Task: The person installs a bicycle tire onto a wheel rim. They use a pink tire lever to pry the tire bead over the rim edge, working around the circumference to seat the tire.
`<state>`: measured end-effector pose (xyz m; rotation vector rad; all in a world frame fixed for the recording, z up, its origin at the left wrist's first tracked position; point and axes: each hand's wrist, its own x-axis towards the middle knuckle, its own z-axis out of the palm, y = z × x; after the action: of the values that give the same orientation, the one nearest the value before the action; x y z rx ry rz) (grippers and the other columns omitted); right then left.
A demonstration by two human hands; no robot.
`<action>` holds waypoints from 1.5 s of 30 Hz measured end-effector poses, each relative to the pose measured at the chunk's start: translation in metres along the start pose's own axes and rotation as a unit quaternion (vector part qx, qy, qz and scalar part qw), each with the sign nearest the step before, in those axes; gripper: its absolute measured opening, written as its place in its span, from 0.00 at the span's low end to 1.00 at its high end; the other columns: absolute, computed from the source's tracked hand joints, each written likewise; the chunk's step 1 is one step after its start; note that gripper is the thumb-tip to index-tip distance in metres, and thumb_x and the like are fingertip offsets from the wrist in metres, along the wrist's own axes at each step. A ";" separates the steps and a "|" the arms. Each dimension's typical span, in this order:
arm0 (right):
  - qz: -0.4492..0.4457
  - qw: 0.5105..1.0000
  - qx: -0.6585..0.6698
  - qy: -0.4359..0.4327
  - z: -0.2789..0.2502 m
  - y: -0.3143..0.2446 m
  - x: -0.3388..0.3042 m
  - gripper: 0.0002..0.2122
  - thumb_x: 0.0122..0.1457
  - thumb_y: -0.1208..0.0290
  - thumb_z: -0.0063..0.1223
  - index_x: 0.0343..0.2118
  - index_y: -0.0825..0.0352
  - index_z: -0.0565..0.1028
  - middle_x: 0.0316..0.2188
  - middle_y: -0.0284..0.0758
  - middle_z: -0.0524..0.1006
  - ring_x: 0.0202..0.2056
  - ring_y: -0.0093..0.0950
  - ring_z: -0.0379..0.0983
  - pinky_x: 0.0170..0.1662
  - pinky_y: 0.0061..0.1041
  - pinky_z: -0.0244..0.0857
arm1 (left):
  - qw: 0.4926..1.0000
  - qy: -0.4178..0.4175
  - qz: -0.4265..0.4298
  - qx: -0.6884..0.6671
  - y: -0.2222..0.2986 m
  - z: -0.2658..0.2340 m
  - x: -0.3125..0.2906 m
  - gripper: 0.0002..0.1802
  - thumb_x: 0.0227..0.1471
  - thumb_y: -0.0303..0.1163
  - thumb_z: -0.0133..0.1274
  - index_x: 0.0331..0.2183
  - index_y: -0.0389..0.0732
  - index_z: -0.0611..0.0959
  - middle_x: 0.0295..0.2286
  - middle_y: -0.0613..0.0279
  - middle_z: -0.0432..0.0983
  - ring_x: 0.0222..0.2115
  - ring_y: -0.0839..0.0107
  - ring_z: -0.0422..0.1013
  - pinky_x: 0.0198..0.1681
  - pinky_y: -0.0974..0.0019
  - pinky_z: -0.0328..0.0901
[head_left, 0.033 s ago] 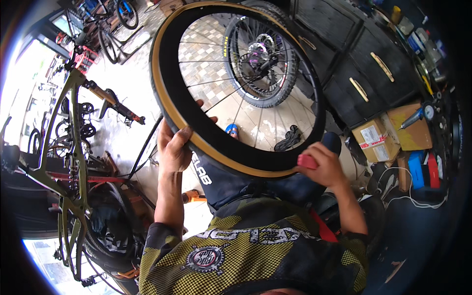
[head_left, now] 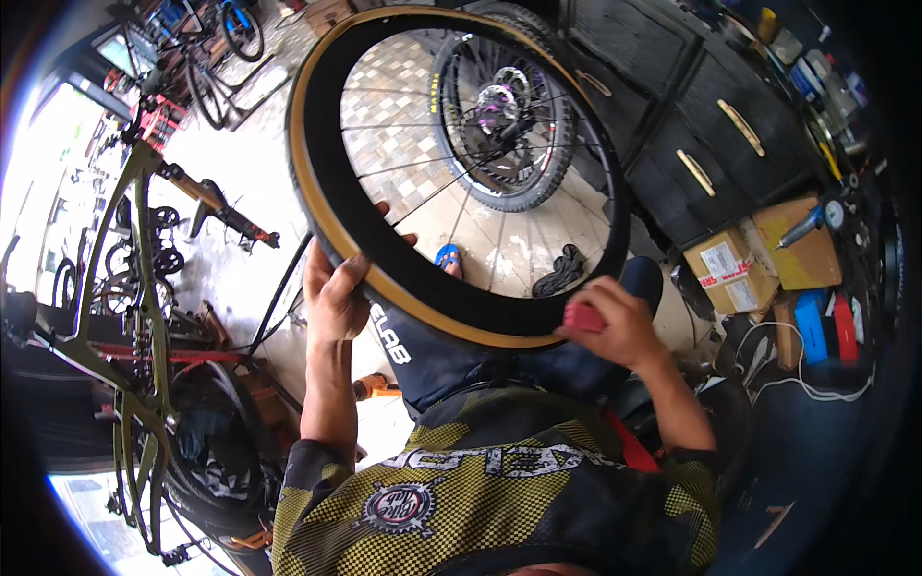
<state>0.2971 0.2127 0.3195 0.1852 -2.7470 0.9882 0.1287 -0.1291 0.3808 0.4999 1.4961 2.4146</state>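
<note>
Tyre (head_left: 331, 182) with tan sidewall looks mostly seated on the spoked wheel rim (head_left: 384, 245) above the person's lap, left hand (head_left: 336, 293) gripping its left edge, right hand (head_left: 615, 322) clenched around a red tool (head_left: 579, 317) at its lower edge, so fitting seems unfinished.

Tiled floor (head_left: 403, 144) under black rubber strap (head_left: 562, 269).
</note>
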 end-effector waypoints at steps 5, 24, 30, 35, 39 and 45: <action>-0.079 0.994 0.080 0.008 0.066 -0.043 0.043 0.26 0.52 0.48 0.74 0.45 0.63 0.80 0.40 0.37 0.81 0.37 0.39 0.84 0.38 0.35 0.79 | 1.000 0.000 0.002 -0.007 -0.024 -0.035 -0.010 0.39 0.57 0.24 0.53 0.67 0.30 0.61 0.63 0.34 0.66 0.52 0.36 0.77 0.54 0.38 0.76; 0.052 0.972 0.168 -0.156 0.226 -0.021 0.104 0.20 0.64 0.47 0.60 0.43 0.62 0.78 0.36 0.44 0.83 0.40 0.50 0.81 0.42 0.46 0.73 | 0.996 0.043 -0.058 -0.060 -0.091 -0.142 -0.007 0.34 0.55 0.18 0.51 0.64 0.37 0.68 0.56 0.46 0.74 0.55 0.44 0.75 0.60 0.42 0.70; 0.087 0.945 0.125 -0.288 0.219 -0.018 0.126 0.24 0.63 0.43 0.58 0.42 0.65 0.78 0.34 0.49 0.84 0.40 0.52 0.82 0.44 0.50 0.74 | 0.991 0.075 -0.104 -0.045 -0.115 -0.193 -0.010 0.35 0.49 0.14 0.48 0.61 0.36 0.70 0.47 0.55 0.77 0.46 0.61 0.77 0.53 0.55 0.74; 0.110 0.945 0.106 -0.289 0.223 -0.017 0.130 0.25 0.63 0.42 0.56 0.43 0.63 0.78 0.34 0.50 0.84 0.40 0.52 0.82 0.44 0.50 0.74 | 0.980 0.165 -0.111 0.013 -0.087 -0.186 0.037 0.26 0.61 0.25 0.49 0.59 0.30 0.70 0.42 0.58 0.77 0.40 0.68 0.77 0.45 0.62 0.75; 0.101 0.941 0.111 -0.305 0.229 -0.011 0.129 0.25 0.63 0.41 0.56 0.44 0.63 0.77 0.34 0.50 0.84 0.39 0.52 0.82 0.43 0.51 0.74 | 0.899 0.211 -0.076 0.377 -0.054 -0.222 0.126 0.31 0.66 0.52 0.56 0.51 0.30 0.82 0.39 0.56 0.83 0.40 0.71 0.76 0.45 0.66 0.70; 0.023 0.946 0.112 -0.303 0.215 -0.008 0.130 0.21 0.64 0.49 0.59 0.43 0.66 0.78 0.36 0.52 0.83 0.38 0.53 0.81 0.41 0.51 0.73 | 0.765 0.074 -0.050 0.638 -0.016 -0.206 0.290 0.39 0.65 0.63 0.49 0.40 0.30 0.86 0.34 0.34 0.83 0.39 0.44 0.81 0.46 0.49 0.71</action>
<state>0.1380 0.0628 0.1945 0.5471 -3.1719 1.4642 -0.2200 -0.1756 0.3259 0.3976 2.9718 0.9894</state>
